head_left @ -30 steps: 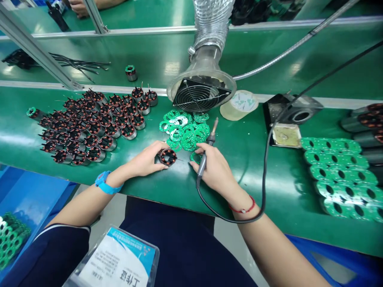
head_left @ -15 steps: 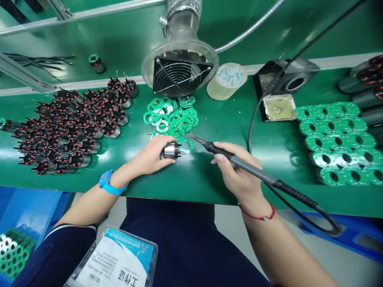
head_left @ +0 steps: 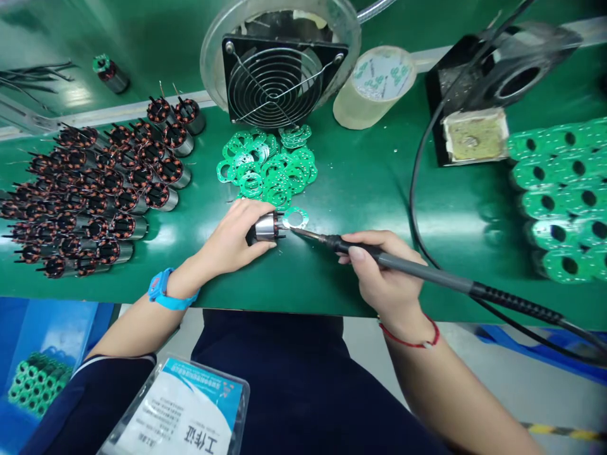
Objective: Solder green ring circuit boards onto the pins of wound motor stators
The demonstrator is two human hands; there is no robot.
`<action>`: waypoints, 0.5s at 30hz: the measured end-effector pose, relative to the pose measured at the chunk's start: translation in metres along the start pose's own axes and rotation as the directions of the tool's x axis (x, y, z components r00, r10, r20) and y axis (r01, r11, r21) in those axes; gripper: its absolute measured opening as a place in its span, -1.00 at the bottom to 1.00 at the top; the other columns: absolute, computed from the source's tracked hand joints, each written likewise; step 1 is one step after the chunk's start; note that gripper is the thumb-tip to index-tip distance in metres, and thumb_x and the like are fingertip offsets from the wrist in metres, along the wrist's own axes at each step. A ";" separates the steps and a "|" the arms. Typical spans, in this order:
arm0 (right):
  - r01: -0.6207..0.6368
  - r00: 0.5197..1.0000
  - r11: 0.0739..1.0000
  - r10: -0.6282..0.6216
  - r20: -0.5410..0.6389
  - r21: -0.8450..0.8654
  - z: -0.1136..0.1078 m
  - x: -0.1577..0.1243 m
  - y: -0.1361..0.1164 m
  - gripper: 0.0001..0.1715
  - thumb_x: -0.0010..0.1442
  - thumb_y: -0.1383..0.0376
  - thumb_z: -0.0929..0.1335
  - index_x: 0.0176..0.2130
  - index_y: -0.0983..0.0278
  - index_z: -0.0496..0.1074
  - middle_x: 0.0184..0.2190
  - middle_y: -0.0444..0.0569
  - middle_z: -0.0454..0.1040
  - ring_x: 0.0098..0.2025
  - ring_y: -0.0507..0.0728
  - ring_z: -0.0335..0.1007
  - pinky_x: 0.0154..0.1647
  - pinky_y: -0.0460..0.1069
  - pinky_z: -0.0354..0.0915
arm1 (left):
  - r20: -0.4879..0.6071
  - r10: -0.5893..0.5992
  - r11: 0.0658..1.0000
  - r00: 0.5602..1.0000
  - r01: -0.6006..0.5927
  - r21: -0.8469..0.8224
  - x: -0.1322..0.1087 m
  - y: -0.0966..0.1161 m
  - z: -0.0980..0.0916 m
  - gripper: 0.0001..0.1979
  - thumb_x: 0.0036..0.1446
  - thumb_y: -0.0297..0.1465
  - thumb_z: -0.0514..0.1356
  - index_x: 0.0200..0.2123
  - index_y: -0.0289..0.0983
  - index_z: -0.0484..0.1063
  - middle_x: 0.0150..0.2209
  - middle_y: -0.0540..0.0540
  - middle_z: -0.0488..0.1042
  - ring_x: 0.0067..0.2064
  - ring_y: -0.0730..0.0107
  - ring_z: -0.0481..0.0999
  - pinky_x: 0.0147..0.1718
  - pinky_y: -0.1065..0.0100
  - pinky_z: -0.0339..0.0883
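Wire-wound motor core (head_left: 265, 227) lies on its side in your left hand (head_left: 233, 232), thumb and fingers clamped around its shiny metal casing, its pronged end facing right. Your right hand (head_left: 386, 268) is closed, pen-style, on a grey-and-black soldering iron (head_left: 412, 265). The iron's tip points left at the core's prongs; whether it touches them, you cannot tell from this view. Just beyond the tip, one green ring board (head_left: 304, 216) lies flat on the green bench (head_left: 308, 284). Farther out from your left grip sits a loose heap of ring boards (head_left: 284, 177), with a black fan (head_left: 272, 96) behind it. Left of that grip, many similar cores (head_left: 111, 183) stand close together. Beyond your right grip are a wide tape roll (head_left: 367, 91) and a yellowish sponge (head_left: 475, 138); farther right, green board panels (head_left: 568, 203) lie in rows.
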State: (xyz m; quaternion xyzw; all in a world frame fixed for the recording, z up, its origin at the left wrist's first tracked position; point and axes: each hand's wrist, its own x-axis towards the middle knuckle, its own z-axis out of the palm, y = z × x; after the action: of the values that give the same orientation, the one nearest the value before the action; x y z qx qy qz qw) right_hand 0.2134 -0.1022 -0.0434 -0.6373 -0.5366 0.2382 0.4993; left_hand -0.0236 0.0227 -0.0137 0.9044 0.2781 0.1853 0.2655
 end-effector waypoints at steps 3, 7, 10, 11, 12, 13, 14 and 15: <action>0.016 1.000 1.000 -0.016 -0.001 0.003 0.000 0.000 -0.001 -0.84 0.24 0.16 0.39 -0.23 0.17 0.53 -0.45 -0.13 0.57 -0.54 0.06 0.48 -0.50 -0.03 0.39 | 0.010 0.006 1.000 1.000 -0.006 0.010 -0.001 0.000 0.000 -0.56 0.17 -0.36 0.29 0.08 -0.27 0.27 0.01 -0.18 0.48 0.03 0.19 0.43 0.04 0.10 0.32; 0.045 0.999 0.999 -0.045 -0.014 0.005 0.000 -0.001 -0.001 -0.86 0.24 0.18 0.40 -0.23 0.17 0.54 -0.45 -0.13 0.57 -0.55 0.05 0.47 -0.54 -0.04 0.34 | 0.016 0.012 1.000 1.000 -0.012 0.027 -0.001 0.001 0.000 -0.57 0.18 -0.36 0.27 0.08 -0.28 0.27 0.01 -0.19 0.48 0.03 0.18 0.43 0.04 0.10 0.30; 0.031 0.999 1.000 -0.031 -0.013 -0.002 0.000 -0.003 0.001 -0.85 0.23 0.17 0.40 -0.22 0.17 0.54 -0.42 -0.12 0.58 -0.53 0.06 0.48 -0.53 -0.04 0.35 | 0.026 0.009 0.999 1.000 -0.010 0.043 -0.001 0.001 0.000 -0.58 0.19 -0.36 0.26 0.09 -0.27 0.26 0.02 -0.19 0.47 0.04 0.17 0.42 0.04 0.10 0.29; 0.026 1.000 1.000 -0.026 -0.009 -0.005 0.000 -0.004 0.002 -0.85 0.23 0.17 0.40 -0.22 0.17 0.53 -0.41 -0.11 0.59 -0.53 0.06 0.48 -0.53 -0.04 0.35 | 0.030 0.010 0.999 1.000 -0.011 0.045 -0.001 0.001 0.000 -0.58 0.19 -0.37 0.26 0.09 -0.27 0.26 0.02 -0.19 0.46 0.04 0.17 0.42 0.04 0.10 0.28; 0.026 1.000 1.000 -0.026 -0.006 -0.007 0.000 -0.004 0.002 -0.84 0.24 0.17 0.40 -0.22 0.18 0.53 -0.39 -0.11 0.59 -0.52 0.06 0.48 -0.52 -0.03 0.36 | 0.035 0.013 0.999 0.999 -0.014 0.046 -0.001 0.002 0.000 -0.58 0.19 -0.37 0.26 0.09 -0.28 0.26 0.02 -0.19 0.46 0.04 0.17 0.41 0.04 0.11 0.28; 0.034 0.999 0.999 -0.034 -0.009 -0.005 0.000 -0.004 0.001 -0.84 0.24 0.17 0.40 -0.22 0.18 0.53 -0.38 -0.10 0.59 -0.52 0.06 0.48 -0.52 -0.03 0.36 | 0.040 0.016 0.999 0.999 -0.018 0.045 -0.001 0.002 0.000 -0.58 0.19 -0.37 0.25 0.09 -0.29 0.26 0.02 -0.19 0.46 0.04 0.17 0.41 0.05 0.12 0.28; 0.053 0.998 0.999 -0.053 -0.015 0.002 0.000 -0.003 0.001 -0.85 0.24 0.18 0.39 -0.21 0.17 0.53 -0.38 -0.10 0.58 -0.52 0.06 0.48 -0.52 -0.02 0.36 | 0.047 0.016 0.999 0.999 -0.018 0.044 -0.001 0.002 -0.001 -0.58 0.19 -0.37 0.25 0.09 -0.29 0.26 0.02 -0.20 0.46 0.05 0.17 0.40 0.05 0.12 0.27; 0.080 0.996 0.997 -0.080 -0.032 0.011 0.001 -0.002 -0.001 -0.86 0.24 0.19 0.39 -0.21 0.17 0.52 -0.38 -0.10 0.58 -0.52 0.06 0.47 -0.51 -0.02 0.36 | 0.055 0.013 0.999 0.998 -0.015 0.043 -0.001 0.002 -0.001 -0.59 0.20 -0.38 0.24 0.09 -0.29 0.26 0.03 -0.20 0.45 0.05 0.17 0.40 0.05 0.12 0.27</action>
State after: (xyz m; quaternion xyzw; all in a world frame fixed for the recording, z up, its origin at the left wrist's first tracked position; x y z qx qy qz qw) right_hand 0.2119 -0.1043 -0.0437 -0.6158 -0.5522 0.2113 0.5207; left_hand -0.0235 0.0211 -0.0116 0.9166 0.2682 0.1561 0.2520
